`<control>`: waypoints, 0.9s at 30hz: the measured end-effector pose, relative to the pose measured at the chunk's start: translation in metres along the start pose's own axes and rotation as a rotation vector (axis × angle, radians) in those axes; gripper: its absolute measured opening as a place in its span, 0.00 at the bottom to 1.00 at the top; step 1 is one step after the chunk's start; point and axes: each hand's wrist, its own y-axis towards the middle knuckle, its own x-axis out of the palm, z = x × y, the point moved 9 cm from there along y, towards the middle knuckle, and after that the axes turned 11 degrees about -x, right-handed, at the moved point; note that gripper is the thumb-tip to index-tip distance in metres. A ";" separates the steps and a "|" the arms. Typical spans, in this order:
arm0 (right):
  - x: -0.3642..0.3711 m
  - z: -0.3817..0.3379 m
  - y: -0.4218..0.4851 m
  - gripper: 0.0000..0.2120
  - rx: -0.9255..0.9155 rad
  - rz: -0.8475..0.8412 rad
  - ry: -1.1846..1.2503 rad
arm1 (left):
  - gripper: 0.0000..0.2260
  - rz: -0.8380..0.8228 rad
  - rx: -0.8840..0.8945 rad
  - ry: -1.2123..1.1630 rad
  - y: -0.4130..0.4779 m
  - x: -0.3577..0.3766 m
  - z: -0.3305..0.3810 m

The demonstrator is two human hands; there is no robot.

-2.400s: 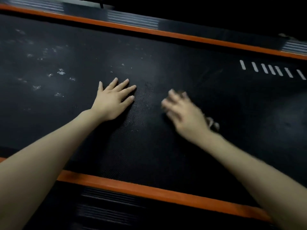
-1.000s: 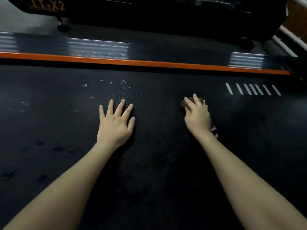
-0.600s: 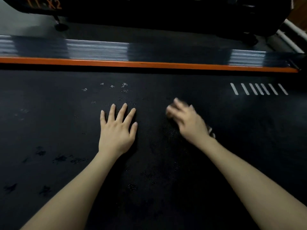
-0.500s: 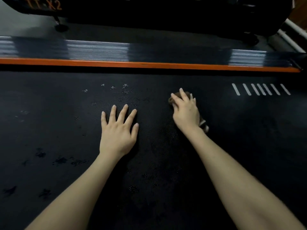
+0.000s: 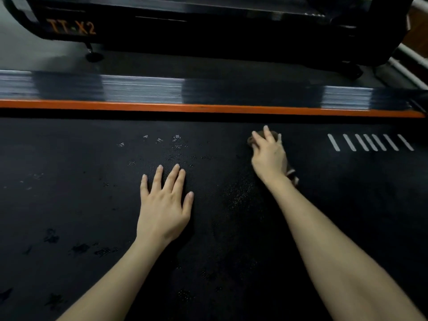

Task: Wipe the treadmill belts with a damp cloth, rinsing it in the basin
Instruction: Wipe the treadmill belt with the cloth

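- Left hand point(image 5: 164, 205) lies flat on the black treadmill belt point(image 5: 69, 205), fingers straight and spread; its grip is empty.
- Right hand point(image 5: 268, 156) presses a brown cloth point(image 5: 293, 177) onto the belt, fingers laid fairly straight over it with no closed grip; the thumb is hidden.
- Cloth sits under the right palm near the belt's far edge, poking out at the fingertips and by the wrist.
- Orange side strip point(image 5: 208, 108) borders the belt's far edge.
- White stripes point(image 5: 370, 142) are on the belt, right of the cloth.
- Second machine marked "TT-X2" point(image 5: 71, 27) stands beyond.
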 end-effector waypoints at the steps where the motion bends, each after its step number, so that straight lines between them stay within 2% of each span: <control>1: 0.009 -0.021 0.001 0.19 -0.064 -0.005 0.003 | 0.32 -0.003 0.001 -0.002 0.000 0.000 0.000; 5: 0.042 -0.114 -0.048 0.19 -0.538 -0.156 0.095 | 0.32 -0.007 0.008 -0.004 0.001 -0.001 0.000; 8: 0.031 -0.115 -0.059 0.19 -0.718 -0.217 0.107 | 0.31 -0.009 0.012 -0.003 0.001 -0.001 -0.001; 9: 0.027 -0.104 -0.049 0.19 -0.717 -0.191 0.070 | 0.31 -0.009 0.012 -0.003 0.001 0.000 -0.001; 10: 0.025 -0.086 -0.030 0.19 -0.637 -0.154 0.029 | 0.31 -0.011 0.010 -0.005 0.001 0.001 -0.001; 13: 0.021 -0.035 0.025 0.19 -0.169 -0.051 0.002 | 0.31 -0.002 0.004 -0.008 0.001 0.001 0.000; 14: 0.025 -0.040 0.031 0.19 -0.094 -0.030 -0.006 | 0.31 0.001 0.004 -0.011 0.001 0.001 0.000; 16: 0.043 -0.087 0.030 0.19 -0.205 -0.028 -0.021 | 0.31 -0.002 0.010 -0.021 0.001 -0.001 0.001; 19: 0.070 -0.155 0.009 0.19 -0.476 -0.154 0.061 | 0.32 -0.019 0.020 -0.021 0.001 -0.002 0.002; 22: 0.063 -0.143 0.016 0.19 -0.579 -0.199 0.008 | 0.33 -0.008 0.026 -0.033 0.001 -0.004 0.000; 24: 0.050 -0.092 0.034 0.20 -0.449 -0.130 -0.047 | 0.32 -0.005 0.030 -0.037 0.001 -0.004 0.000; 27: 0.024 -0.006 0.053 0.21 -0.083 -0.035 -0.100 | 0.31 0.001 0.026 -0.042 0.000 -0.002 0.000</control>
